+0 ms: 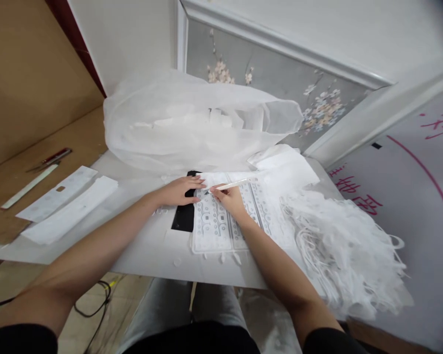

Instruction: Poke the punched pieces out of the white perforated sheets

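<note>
A white sheet (211, 231) printed with rows of grey circles and curved outlines lies on the table in front of me. My left hand (182, 190) rests at its upper left with the fingers stretched out, partly over a black sheet (184, 219) that shows beneath the left edge. In my right hand (229, 197) is a slim white pen-like tool (234, 184), gripped between the closed fingers. Its lower end meets the printed sheet close to my left fingertips; the exact kind of tool is too small to tell.
A large translucent bag (162, 132) lies behind the sheet. To the right is a heap of white strips (347, 250), with white paper (290, 167) above it. At left are cut white strips (70, 211), a ruler-like strip (29, 187) and a red-handled cutter (56, 156).
</note>
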Available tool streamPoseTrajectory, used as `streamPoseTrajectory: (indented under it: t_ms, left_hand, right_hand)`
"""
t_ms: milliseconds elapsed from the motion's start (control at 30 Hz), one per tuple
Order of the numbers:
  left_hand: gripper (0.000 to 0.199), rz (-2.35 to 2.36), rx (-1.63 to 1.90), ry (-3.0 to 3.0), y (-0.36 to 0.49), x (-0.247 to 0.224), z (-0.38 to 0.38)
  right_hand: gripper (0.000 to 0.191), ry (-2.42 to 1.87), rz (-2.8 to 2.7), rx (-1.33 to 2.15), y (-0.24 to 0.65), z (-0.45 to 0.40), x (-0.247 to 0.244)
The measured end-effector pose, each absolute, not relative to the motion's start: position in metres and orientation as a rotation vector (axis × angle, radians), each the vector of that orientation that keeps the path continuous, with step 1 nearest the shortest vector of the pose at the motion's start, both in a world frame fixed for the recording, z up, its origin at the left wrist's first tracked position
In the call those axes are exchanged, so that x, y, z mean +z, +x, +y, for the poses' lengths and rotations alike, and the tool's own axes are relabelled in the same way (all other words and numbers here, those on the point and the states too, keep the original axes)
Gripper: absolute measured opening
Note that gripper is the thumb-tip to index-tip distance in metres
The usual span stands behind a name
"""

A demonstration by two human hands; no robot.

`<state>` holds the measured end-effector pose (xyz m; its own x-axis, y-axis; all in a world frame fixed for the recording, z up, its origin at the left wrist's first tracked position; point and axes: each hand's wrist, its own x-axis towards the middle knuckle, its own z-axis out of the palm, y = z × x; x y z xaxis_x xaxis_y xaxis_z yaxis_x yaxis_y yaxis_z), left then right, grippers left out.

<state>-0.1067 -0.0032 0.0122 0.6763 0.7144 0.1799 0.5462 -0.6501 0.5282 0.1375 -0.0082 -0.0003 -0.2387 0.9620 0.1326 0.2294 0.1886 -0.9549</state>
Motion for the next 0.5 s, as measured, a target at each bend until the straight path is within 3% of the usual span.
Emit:
streamPoseTrajectory:
  t_ms: [500]
  left_hand:
    - [0.06,1.021,0.409,2.453,-0.1058,0.0169,-0.0029]
  right_hand:
    - [0.033,-1.149,-1.685,1.066,0.139,-0.0087,-0.001]
